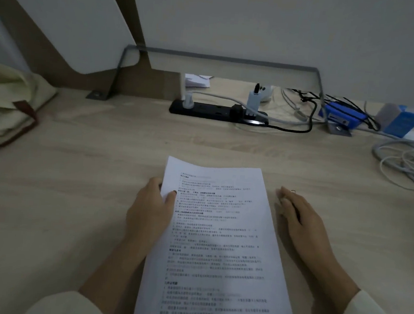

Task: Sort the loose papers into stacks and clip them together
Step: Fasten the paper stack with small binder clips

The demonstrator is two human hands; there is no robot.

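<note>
The left hand (152,202) pinches the papers (218,245) by their left edge, thumb on top. The right hand (296,214) lies flat and empty just right of them. Squaring the edges first should help the clip hold.

No legible text. Dense printed lines with bold headings on top sheet of papers (218,245): too blurred to read. Pale marks on blue box (404,122), far right: unreadable too.
</note>
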